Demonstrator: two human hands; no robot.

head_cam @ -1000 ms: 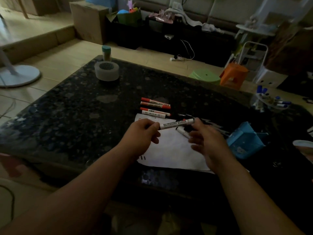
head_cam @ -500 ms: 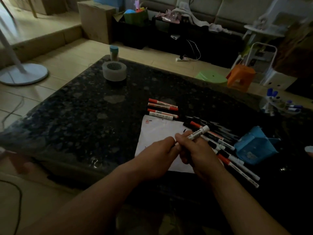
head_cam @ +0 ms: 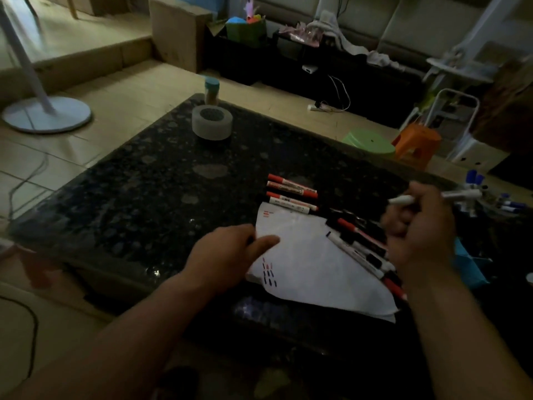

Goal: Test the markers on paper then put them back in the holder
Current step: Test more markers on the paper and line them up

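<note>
A white sheet of paper [head_cam: 311, 261] with short red and black test strokes lies on the dark stone table [head_cam: 144, 183]. My left hand [head_cam: 230, 252] rests on the paper's left edge, thumb pressing it down. My right hand [head_cam: 418, 229] is raised above the table's right side and grips a white marker [head_cam: 403, 200] that sticks out on both sides of the fist. Several red-capped markers [head_cam: 291, 193] lie in a row beyond the paper. More red and black markers [head_cam: 360, 246] lie along the paper's right edge. The blue holder [head_cam: 470, 267] lies partly hidden behind my right wrist.
A roll of tape [head_cam: 212, 122] and a small jar with a teal lid [head_cam: 212, 90] stand at the table's far left corner. A tray of blue markers [head_cam: 499, 200] sits at the far right. A green stool [head_cam: 369, 142] and an orange stool [head_cam: 415, 145] stand on the floor beyond.
My hands have separated. The right hand has lifted the marker up and to the right, away from the paper. The left hand has dropped onto the paper's left edge.
</note>
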